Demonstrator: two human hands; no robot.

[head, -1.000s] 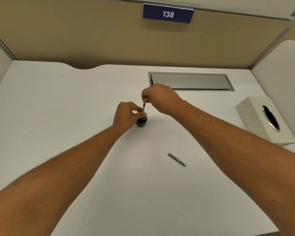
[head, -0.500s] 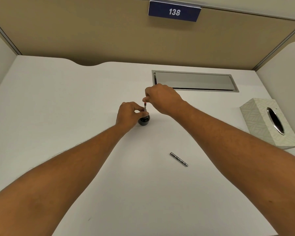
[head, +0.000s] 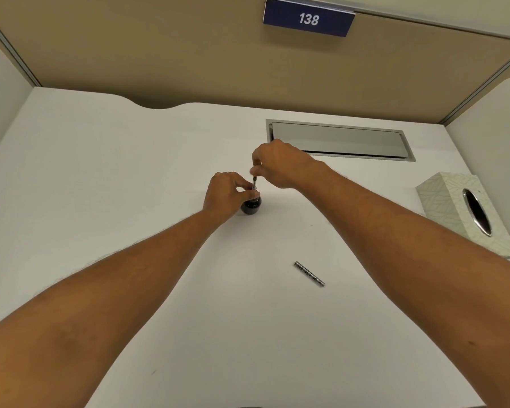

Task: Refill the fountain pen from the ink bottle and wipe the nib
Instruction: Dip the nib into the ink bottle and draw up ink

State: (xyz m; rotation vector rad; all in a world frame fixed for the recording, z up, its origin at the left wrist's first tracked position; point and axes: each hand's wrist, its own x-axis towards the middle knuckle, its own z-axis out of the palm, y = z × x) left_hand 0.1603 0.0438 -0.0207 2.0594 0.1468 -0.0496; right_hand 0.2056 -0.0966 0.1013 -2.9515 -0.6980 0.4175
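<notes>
The head camera looks down on a white desk (head: 100, 201) inside a beige-walled cubicle, where a small round ink bottle (head: 251, 205) of dark glass stands near the middle of the surface. The fountain pen section (head: 254, 184), a thin grey-silver stem, rises upright out of the bottle's mouth with its lower end hidden inside, so the nib cannot be seen. The left hand (head: 226, 194) curls around the bottle's left side, its fingers pinched at the bottle neck and the lower part of the pen. The right hand (head: 280, 163) comes in from above and to the right, its fingertips closed on the top end of the pen. A separate metallic pen barrel (head: 309, 273) lies on the desk well apart from the bottle, nearer the person and to the right, angled diagonally. A patterned tissue box (head: 454, 207) sits at the right edge of the desk. Behind the hands a grey cable-tray flap (head: 342, 139) is set into the desktop, and a blue sign (head: 308, 18) reading 138 hangs on the partition above.
</notes>
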